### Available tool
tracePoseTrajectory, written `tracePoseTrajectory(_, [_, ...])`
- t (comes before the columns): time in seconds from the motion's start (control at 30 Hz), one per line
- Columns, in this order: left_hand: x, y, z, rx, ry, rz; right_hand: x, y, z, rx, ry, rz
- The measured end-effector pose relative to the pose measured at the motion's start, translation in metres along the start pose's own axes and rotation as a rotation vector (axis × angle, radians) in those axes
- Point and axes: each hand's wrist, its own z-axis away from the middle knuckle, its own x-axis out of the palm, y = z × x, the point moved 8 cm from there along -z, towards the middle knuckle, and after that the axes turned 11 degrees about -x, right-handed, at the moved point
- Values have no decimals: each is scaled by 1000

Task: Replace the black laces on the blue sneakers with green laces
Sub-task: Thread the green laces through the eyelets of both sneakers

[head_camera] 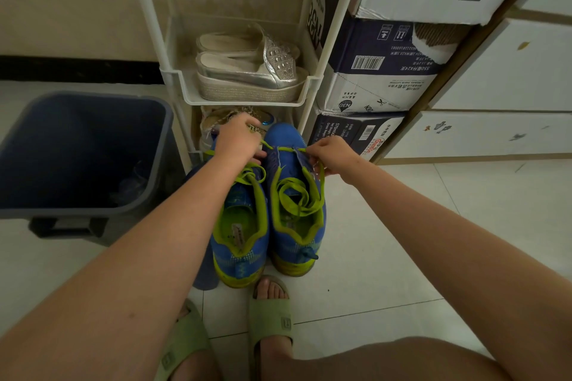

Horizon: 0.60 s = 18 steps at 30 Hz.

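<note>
- No black laces show; both blue sneakers [240, 244] carry green laces [297, 198].
- The right sneaker [294, 226] looks mostly unthreaded.
- Left hand [238, 141] and right hand [329, 155]: each grip seems to pinch its lace near the toe.

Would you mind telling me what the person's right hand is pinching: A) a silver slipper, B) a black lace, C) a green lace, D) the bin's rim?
C: the right hand pinches the green lace running across the blue sneaker's front eyelets.
</note>
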Motion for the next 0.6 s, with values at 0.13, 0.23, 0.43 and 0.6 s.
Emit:
tracePoseTrajectory(0.13, [-2,18,9,228,110,-401,0,-2,0,-53,9,30])
tracePoseTrajectory(0.23, [-1,15,8,271,146,-541,0,-4,0,-65,20,20])
tracePoseTrajectory(0.43, [6,12,-1,321,89,-525,1,-3,-1,-62,23,-26])
tracePoseTrajectory(0.6, [6,14,2,348,101,-544,2,0,-2,-51,30,-75])
